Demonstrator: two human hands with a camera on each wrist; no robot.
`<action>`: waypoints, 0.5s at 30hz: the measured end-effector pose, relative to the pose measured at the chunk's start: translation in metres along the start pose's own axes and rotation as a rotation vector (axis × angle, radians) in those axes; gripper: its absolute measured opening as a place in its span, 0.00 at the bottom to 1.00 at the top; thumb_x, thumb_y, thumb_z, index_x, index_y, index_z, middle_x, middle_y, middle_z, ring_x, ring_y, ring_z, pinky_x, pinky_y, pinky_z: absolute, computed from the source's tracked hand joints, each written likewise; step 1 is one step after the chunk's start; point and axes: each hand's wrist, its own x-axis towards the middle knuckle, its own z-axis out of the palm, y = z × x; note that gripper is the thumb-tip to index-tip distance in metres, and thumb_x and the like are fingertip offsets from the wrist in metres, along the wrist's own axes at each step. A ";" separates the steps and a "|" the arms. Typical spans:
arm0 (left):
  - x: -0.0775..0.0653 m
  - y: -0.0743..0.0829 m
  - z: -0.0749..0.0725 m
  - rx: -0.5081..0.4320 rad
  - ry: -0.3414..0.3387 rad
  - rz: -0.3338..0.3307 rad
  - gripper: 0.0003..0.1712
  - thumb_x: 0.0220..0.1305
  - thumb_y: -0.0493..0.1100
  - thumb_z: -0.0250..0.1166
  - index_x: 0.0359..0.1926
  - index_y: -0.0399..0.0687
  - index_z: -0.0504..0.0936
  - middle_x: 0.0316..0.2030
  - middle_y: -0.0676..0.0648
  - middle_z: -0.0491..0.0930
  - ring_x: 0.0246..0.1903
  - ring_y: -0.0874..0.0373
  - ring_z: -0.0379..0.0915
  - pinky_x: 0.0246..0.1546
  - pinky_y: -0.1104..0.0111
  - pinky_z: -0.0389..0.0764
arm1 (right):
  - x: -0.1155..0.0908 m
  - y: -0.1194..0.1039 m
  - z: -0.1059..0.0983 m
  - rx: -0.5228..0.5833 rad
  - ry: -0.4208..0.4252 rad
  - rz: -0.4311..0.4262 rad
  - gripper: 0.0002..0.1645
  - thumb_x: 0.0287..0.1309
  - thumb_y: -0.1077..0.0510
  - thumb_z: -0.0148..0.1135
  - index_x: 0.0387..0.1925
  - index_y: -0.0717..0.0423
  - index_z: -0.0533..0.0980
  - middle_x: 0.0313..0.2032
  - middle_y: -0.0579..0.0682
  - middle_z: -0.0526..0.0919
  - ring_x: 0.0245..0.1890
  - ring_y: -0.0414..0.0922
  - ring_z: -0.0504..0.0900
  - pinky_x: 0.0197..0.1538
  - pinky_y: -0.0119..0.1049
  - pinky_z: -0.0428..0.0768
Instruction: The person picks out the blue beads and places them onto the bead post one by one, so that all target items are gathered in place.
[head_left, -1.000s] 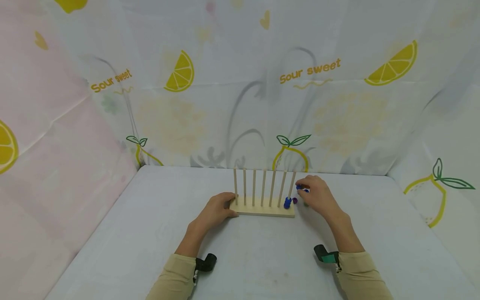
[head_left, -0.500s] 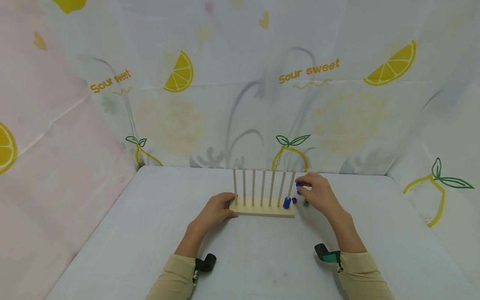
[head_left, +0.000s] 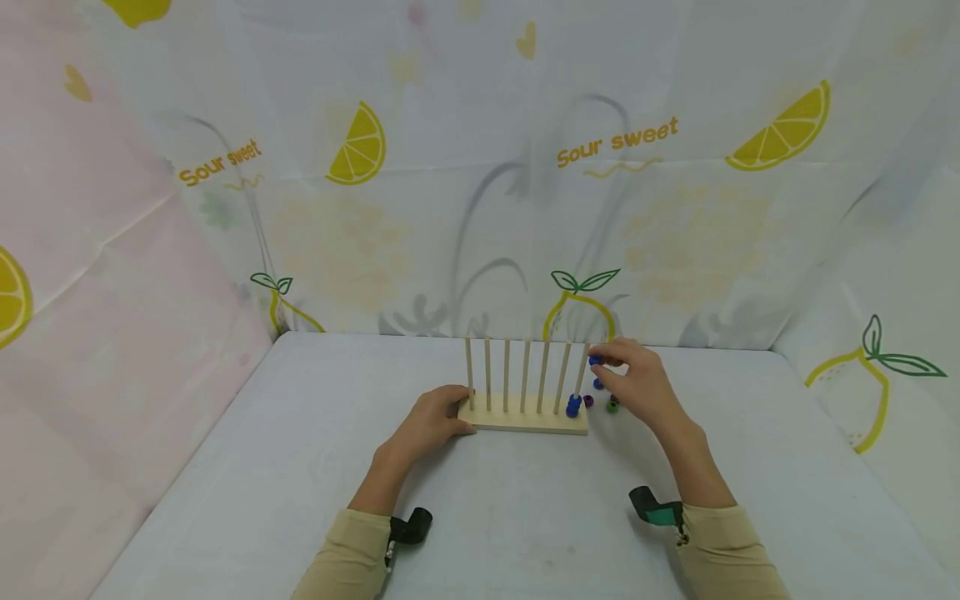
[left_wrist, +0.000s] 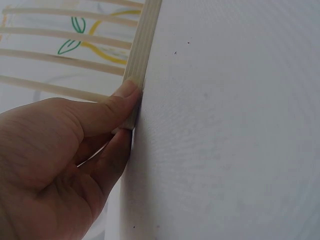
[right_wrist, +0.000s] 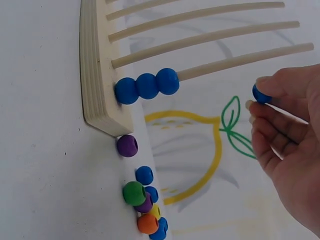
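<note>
A wooden peg rack (head_left: 525, 422) with several upright pegs stands on the white table. At its left end, my left hand (head_left: 429, 421) grips the base, thumb on the front edge as the left wrist view shows. My right hand (head_left: 637, 383) pinches a blue bead (right_wrist: 260, 95) between thumb and fingertips. In the right wrist view that bead is off the rightmost peg (right_wrist: 245, 61), a short way from its side near the tip. Three blue beads (right_wrist: 146, 86) are stacked at the foot of this peg; the other pegs in view carry none.
Loose beads lie on the table right of the rack: a purple bead (right_wrist: 127, 145) close to the base corner, then a blue bead (right_wrist: 144, 175), a green bead (right_wrist: 134, 193), an orange bead (right_wrist: 147, 223) and several more. A lemon-print cloth (head_left: 480, 208) hangs behind the table.
My right hand has lifted the blue bead slightly, up toward the top of the rightmost peg, uncovering loose beads beneath. The left hand stays on the base.
</note>
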 end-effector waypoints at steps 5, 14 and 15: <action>-0.001 0.001 -0.001 0.000 -0.001 0.000 0.34 0.54 0.36 0.75 0.62 0.38 0.77 0.63 0.39 0.76 0.67 0.43 0.69 0.69 0.51 0.70 | 0.001 -0.005 -0.004 0.043 0.023 0.006 0.14 0.52 0.68 0.70 0.43 0.58 0.85 0.34 0.50 0.85 0.37 0.44 0.79 0.40 0.26 0.77; 0.000 0.002 -0.001 -0.005 -0.003 -0.005 0.33 0.54 0.36 0.75 0.62 0.38 0.77 0.63 0.40 0.76 0.67 0.44 0.69 0.69 0.51 0.70 | 0.002 -0.014 -0.010 0.094 0.033 0.031 0.13 0.56 0.66 0.69 0.44 0.57 0.85 0.37 0.49 0.84 0.38 0.37 0.77 0.41 0.15 0.73; 0.000 0.002 -0.001 -0.003 -0.003 -0.003 0.33 0.54 0.36 0.75 0.62 0.38 0.77 0.63 0.40 0.76 0.67 0.44 0.69 0.69 0.51 0.70 | 0.003 -0.014 -0.010 0.095 0.036 0.029 0.13 0.56 0.66 0.69 0.44 0.57 0.85 0.37 0.49 0.84 0.38 0.36 0.77 0.41 0.14 0.72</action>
